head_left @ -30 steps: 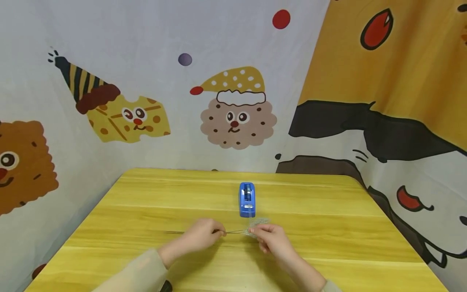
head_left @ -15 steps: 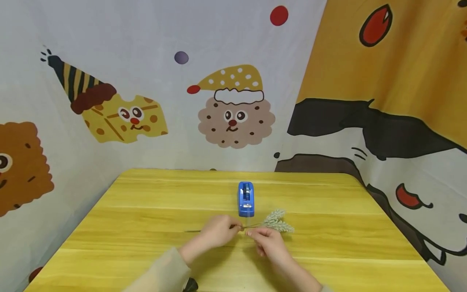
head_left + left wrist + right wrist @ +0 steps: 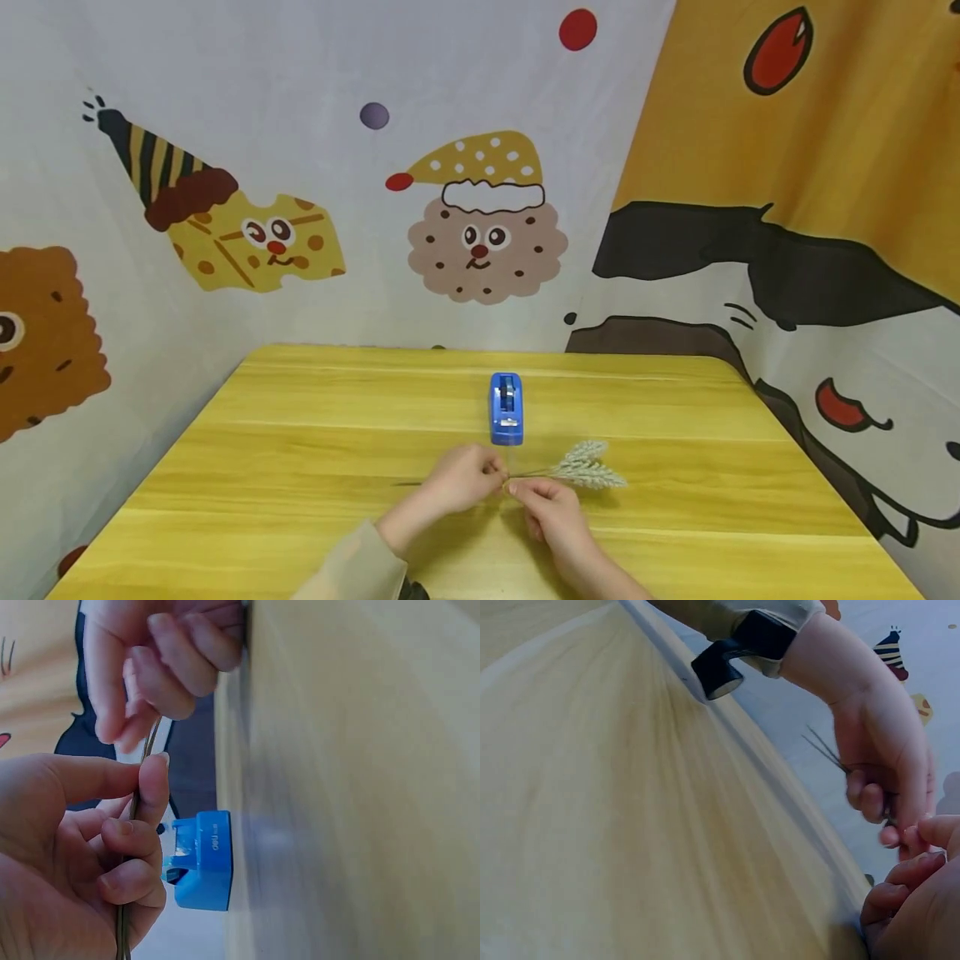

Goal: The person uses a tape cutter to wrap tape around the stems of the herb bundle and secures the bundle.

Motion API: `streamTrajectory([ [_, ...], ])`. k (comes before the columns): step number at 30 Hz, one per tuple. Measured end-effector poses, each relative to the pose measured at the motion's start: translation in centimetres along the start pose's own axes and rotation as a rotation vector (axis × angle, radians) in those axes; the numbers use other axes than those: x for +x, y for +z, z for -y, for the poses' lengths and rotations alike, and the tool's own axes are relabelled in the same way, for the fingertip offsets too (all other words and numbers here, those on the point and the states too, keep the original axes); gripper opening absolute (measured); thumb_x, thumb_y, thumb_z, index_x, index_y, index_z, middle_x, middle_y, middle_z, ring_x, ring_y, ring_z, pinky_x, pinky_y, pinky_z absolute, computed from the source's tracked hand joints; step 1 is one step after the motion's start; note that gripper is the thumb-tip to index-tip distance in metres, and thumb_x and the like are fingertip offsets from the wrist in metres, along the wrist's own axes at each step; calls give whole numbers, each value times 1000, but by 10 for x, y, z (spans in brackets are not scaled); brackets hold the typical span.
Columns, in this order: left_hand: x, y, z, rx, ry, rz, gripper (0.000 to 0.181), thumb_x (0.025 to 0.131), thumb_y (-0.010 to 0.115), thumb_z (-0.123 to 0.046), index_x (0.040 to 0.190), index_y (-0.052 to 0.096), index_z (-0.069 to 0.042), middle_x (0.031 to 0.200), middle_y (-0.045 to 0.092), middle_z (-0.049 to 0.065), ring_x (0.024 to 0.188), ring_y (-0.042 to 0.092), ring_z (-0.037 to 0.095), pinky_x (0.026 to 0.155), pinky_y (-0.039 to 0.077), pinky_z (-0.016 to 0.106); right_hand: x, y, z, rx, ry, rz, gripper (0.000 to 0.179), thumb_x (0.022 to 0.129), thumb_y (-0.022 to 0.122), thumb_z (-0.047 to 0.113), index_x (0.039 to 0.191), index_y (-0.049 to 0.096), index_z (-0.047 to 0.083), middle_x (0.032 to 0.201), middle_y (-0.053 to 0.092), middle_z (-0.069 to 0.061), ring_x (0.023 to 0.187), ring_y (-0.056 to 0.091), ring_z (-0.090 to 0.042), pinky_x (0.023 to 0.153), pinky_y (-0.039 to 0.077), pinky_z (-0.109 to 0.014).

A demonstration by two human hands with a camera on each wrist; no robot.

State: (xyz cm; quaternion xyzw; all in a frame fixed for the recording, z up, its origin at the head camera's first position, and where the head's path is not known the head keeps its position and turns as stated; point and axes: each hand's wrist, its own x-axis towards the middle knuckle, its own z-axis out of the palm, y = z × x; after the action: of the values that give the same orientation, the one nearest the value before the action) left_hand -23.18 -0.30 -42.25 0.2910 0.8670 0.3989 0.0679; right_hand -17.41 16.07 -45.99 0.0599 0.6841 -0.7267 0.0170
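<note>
My left hand [image 3: 461,479] grips the thin dark stems of a pale green flower sprig [image 3: 588,468], which lies level across the front of both hands. In the left wrist view, thumb and forefinger pinch the stems [image 3: 123,930] while the other fingers curl round them. The bare stem ends [image 3: 826,752] stick out behind that hand. A faint clear strip of tape [image 3: 512,458] runs from the blue tape dispenser [image 3: 507,408] towards my right hand [image 3: 557,504]. That hand pinches the tape's end between thumb and forefinger, right beside the left fingertips.
Both hands are above a yellow wood-grain table [image 3: 300,417]. Beyond it hangs a curtain [image 3: 337,125] printed with cartoon figures. A black wrist-worn device [image 3: 742,656] sits at my left sleeve.
My left hand has moved right with the sprig, so the flower heads now show beyond my right hand. The right hand keeps nearly the same place. The dispenser has stayed put.
</note>
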Motion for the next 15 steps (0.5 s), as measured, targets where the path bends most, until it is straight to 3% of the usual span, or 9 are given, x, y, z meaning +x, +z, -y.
streamTrajectory([
  [6,1,-1,-2,-45,-1,17,11,88,65,-10,78,69,-13,69,63,-7,57,52,4,51,45,23,-1,2,-2,35,-3,-37,24,87,69,8,96,67,-14,48,40,5,43,32,-5,44,28,-19],
  [15,-1,-6,6,-158,0,78,8,86,65,-11,81,70,-11,72,63,-6,58,49,6,50,42,21,-1,3,-5,35,-9,-19,16,86,69,9,92,70,-6,49,41,5,44,34,-5,44,30,-18],
])
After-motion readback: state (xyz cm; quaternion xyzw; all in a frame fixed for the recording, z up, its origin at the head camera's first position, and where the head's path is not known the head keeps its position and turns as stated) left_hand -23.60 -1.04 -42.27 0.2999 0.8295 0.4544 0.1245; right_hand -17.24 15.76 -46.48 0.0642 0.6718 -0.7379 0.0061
